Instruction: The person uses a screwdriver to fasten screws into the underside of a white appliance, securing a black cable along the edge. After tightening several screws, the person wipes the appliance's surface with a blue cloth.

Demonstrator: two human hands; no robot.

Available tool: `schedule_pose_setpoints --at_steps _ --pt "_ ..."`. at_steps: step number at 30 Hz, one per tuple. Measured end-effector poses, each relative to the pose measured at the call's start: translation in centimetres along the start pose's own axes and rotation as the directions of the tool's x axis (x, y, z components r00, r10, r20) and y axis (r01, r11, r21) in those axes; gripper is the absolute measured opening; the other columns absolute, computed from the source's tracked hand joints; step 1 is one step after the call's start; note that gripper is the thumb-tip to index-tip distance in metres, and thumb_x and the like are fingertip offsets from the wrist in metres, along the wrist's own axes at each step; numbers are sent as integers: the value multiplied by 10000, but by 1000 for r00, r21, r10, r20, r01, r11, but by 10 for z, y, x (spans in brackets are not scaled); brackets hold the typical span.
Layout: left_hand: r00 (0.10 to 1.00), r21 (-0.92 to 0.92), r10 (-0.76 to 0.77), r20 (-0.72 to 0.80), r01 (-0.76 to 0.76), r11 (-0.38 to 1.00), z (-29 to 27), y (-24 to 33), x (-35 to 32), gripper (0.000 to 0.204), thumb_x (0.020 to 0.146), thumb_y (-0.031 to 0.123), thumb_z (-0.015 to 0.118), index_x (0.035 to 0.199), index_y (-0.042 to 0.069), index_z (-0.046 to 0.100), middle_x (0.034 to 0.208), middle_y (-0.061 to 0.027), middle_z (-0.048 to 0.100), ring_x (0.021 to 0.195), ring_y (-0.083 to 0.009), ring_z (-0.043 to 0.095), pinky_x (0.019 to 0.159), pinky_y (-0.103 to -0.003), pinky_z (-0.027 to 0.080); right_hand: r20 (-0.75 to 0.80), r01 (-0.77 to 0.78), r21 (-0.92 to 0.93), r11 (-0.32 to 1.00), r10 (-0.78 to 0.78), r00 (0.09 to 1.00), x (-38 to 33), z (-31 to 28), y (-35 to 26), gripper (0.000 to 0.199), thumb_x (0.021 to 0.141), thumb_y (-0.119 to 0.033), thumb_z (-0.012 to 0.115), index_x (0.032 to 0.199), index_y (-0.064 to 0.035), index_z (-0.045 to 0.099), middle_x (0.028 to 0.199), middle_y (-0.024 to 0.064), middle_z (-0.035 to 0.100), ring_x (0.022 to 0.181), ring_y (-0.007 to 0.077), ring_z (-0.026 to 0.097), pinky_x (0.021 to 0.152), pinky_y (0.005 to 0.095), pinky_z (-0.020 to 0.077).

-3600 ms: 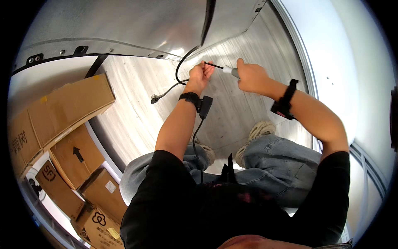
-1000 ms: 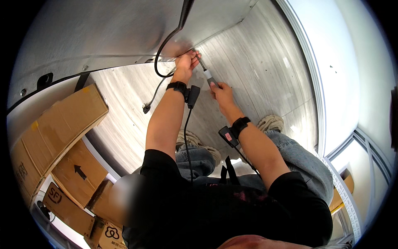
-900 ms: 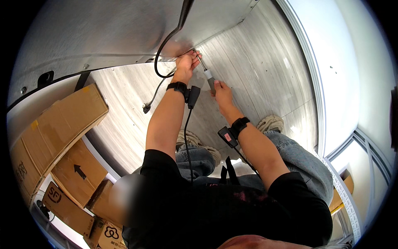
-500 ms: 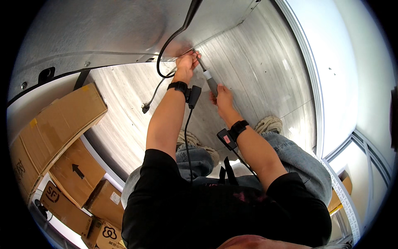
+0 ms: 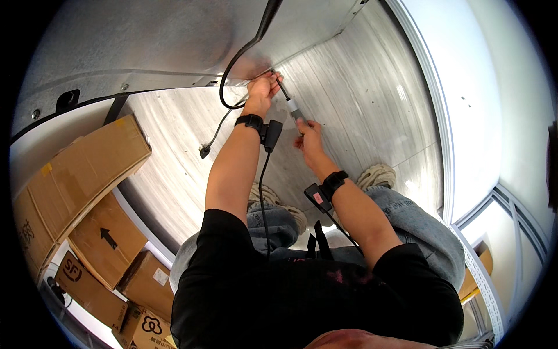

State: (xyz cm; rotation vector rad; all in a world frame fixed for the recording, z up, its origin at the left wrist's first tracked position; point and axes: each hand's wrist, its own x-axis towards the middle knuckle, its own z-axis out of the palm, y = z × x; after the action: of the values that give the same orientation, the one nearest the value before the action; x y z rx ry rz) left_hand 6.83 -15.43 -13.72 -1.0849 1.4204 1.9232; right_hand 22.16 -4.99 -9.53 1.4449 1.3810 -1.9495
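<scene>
A grey screwdriver (image 5: 295,109) with a white collar and a long thin shaft slants up toward the lower edge of a metal panel (image 5: 174,43). My right hand (image 5: 310,138) is closed round the rear of its thick handle. At the tip, my left hand (image 5: 264,87) sits against the panel's edge, its thumb and fingers pinched together. What those fingers hold, the tip or a small fastener, is too small to make out. A thick black cable (image 5: 231,67) loops down just left of my left hand.
A power plug (image 5: 204,151) on a thin cord lies on the wood-look floor (image 5: 360,99). Cardboard boxes (image 5: 87,174) stack up at the left. A white wall panel with a metal frame (image 5: 439,110) stands at the right. My shoes (image 5: 376,174) are close below my hands.
My right hand has shifted slightly up along the screwdriver's handle, its fingers regripped. The left hand stays almost where it was at the panel's edge.
</scene>
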Motion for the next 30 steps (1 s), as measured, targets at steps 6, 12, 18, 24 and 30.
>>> schedule_pose_setpoints --at_steps 6,12,18,24,30 --pt "1000 8 7 -9 -7 1000 1 0 -1 172 898 13 505 1048 73 563 935 -23 667 819 -131 644 747 -270 471 338 -296 101 950 247 908 21 -27 11 434 922 -332 539 1160 16 434 915 127 523 588 166 511 547 332 462" --pt "1000 -6 2 -8 -2 1000 2 -1 2 167 906 25 503 1055 79 558 940 -15 668 820 -118 637 743 -265 464 13 95 -86 992 -94 995 15 -2 11 423 927 -373 507 1087 19 494 816 100 546 571 168 519 532 323 460" --pt "999 4 17 27 -17 1000 -1 -3 4 145 913 40 501 1042 78 554 933 -25 667 820 -124 639 738 -277 471 184 -147 -38 988 152 971 22 -17 3 401 905 -323 570 1087 28 502 777 83 542 579 172 533 525 324 462" --pt "1000 -29 2 13 -2 1000 -3 -4 6 150 915 37 495 1051 72 547 941 -29 662 822 -137 641 744 -268 474 159 -203 71 977 190 969 9 -13 -11 422 905 -334 577 1079 43 504 700 53 481 574 163 490 530 314 442" --pt "1000 -44 8 21 -7 999 -1 -3 6 149 915 37 497 1055 56 544 938 -34 659 804 -143 642 744 -271 485 -9 21 -178 984 -23 1000 10 -4 -13 424 923 -366 544 1019 47 523 694 67 498 579 163 469 527 318 449"
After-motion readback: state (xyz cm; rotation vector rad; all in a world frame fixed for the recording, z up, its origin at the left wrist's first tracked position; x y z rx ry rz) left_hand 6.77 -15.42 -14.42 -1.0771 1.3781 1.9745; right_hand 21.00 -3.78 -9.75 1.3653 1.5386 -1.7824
